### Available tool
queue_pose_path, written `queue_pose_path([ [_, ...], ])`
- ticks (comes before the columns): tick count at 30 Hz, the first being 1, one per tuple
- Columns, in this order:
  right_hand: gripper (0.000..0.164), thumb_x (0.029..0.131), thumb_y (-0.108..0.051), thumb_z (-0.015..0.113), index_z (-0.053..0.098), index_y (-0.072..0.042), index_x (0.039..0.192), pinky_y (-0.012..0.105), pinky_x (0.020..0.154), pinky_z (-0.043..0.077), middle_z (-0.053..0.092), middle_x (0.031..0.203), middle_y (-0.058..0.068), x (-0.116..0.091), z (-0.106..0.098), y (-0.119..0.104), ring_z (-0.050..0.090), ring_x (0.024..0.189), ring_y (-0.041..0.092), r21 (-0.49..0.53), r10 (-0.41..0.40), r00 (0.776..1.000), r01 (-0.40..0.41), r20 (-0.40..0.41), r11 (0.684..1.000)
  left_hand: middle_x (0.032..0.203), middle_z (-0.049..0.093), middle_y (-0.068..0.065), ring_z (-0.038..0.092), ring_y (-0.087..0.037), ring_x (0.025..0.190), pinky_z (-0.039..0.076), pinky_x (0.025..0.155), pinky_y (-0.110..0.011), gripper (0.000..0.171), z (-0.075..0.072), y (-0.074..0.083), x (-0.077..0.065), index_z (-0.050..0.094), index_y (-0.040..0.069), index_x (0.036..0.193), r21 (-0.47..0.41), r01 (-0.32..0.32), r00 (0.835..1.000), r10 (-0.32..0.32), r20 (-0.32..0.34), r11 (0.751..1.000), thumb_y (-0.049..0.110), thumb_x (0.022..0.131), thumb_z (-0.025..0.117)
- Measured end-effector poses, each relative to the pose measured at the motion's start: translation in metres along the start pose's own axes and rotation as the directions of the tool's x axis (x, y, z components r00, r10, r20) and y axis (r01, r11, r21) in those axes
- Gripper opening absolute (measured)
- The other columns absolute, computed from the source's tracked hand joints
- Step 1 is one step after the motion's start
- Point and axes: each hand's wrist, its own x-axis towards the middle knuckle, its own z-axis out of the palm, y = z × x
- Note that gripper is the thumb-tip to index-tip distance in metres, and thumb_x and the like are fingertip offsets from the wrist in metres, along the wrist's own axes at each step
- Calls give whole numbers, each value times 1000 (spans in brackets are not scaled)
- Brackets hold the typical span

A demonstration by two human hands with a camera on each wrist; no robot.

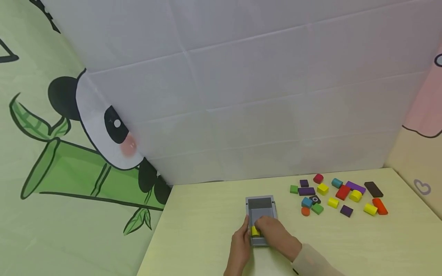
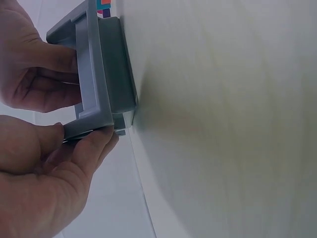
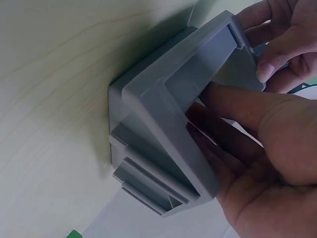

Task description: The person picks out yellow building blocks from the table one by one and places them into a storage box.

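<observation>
A grey plastic box (image 1: 248,209) with an open top stands on the table. My left hand (image 1: 239,245) grips its left side; in the left wrist view the thumb and fingers pinch the box's rim (image 2: 105,111). My right hand (image 1: 276,235) reaches down into the box, its fingers bent below the rim. A yellow block (image 1: 255,231) shows inside, right by the right hand's fingers. Both wrist views show those fingers (image 3: 237,106) passing through the opening, but the walls hide the tips, and I cannot tell whether they hold something.
Loose coloured blocks lie scattered on the table (image 1: 193,230) to the right of the box, among them a purple block (image 1: 306,191), a red block (image 1: 343,192), a yellow cylinder (image 1: 370,209) and a dark flat block (image 1: 373,189). A white wall sheet (image 1: 241,126) rises behind the table.
</observation>
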Motion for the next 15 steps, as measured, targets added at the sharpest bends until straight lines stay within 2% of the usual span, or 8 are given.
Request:
queue_pose_path([
  [5, 15, 85, 8, 74, 69, -6, 85, 29, 61, 54, 66, 80, 1, -2, -3, -1, 54, 70, 11, 7, 8, 1000, -8, -19, 1000, 151, 53, -26, 54, -43, 138, 47, 113, -56, 49, 1, 0, 1, 46, -3, 156, 1, -5, 1000, 5, -7, 1000, -5, 106, 52],
  [9, 16, 83, 10, 76, 74, -4, 90, 31, 66, 60, 72, 85, 3, -2, -6, -1, 64, 76, 15, 23, 27, 999, -26, -37, 999, 153, 52, -25, 53, -43, 140, 46, 114, -55, 50, 1, -1, 0, 45, -2, 156, -8, 17, 1000, -17, 1, 1000, -5, 107, 51],
  [15, 22, 82, 6, 83, 75, -5, 100, 38, 77, 65, 76, 96, 6, -4, -13, 2, 72, 89, 24, 53, 47, 991, -40, -129, 998, 154, 50, -25, 52, -43, 141, 45, 115, -54, 49, 2, -2, 1, 44, -3, 156, -7, 12, 1000, -12, 11, 1000, -4, 107, 50],
])
